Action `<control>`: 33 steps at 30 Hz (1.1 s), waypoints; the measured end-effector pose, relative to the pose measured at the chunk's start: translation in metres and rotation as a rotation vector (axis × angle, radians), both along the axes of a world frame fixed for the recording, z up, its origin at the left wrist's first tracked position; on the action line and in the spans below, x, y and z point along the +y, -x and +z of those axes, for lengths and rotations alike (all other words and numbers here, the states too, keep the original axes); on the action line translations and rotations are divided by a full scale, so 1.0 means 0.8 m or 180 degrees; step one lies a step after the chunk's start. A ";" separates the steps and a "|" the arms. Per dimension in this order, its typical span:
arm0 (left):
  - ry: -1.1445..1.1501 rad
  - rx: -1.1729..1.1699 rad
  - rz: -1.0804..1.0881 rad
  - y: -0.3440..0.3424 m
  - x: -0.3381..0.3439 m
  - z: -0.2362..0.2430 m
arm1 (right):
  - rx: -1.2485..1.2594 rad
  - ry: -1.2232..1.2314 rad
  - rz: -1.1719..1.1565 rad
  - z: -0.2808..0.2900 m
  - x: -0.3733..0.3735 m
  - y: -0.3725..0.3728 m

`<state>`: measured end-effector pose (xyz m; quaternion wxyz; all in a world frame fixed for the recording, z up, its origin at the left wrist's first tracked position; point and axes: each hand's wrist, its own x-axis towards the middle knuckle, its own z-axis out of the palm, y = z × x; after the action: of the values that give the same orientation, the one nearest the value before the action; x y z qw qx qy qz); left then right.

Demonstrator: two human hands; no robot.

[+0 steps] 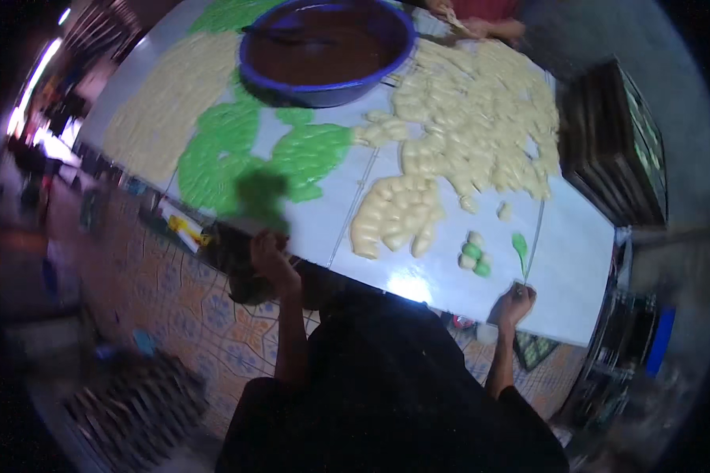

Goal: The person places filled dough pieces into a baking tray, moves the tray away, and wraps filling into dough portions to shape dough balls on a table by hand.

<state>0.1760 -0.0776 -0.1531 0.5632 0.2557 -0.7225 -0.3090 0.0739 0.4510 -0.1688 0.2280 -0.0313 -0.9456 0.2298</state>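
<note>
My right hand (517, 301) is closed at the near right edge of the white table. From its fingers runs the thin tail of a green dough piece (520, 246), whose wider end lies on the tabletop. Just left of that sits a small cluster of green and cream dough balls (474, 255). My left hand (271, 257) is raised by the table's near edge, blurred, its fingers hard to make out. Beyond it is a spread of green dough (312, 158), partly darkened by a blurred dark patch. Lumpy cream dough (398, 214) lies between my hands.
A blue-purple basin (327, 96) of brown contents stands at the far side. More cream dough (481, 110) covers the right half of the white table (572, 260). Another person's hand (477, 28) works at the far edge. Stacked dark crates (607, 150) stand at the right.
</note>
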 end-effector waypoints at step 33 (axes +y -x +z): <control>0.0436 -0.3266 -0.1179 0.056 -0.106 0.031 | -0.1783 0.3081 0.3306 0.113 -0.512 0.021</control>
<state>0.1311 -0.1624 -0.1285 0.0903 0.2048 -0.9557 -0.1910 0.0569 0.0412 -0.0787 -0.1969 0.2638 -0.6552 0.6799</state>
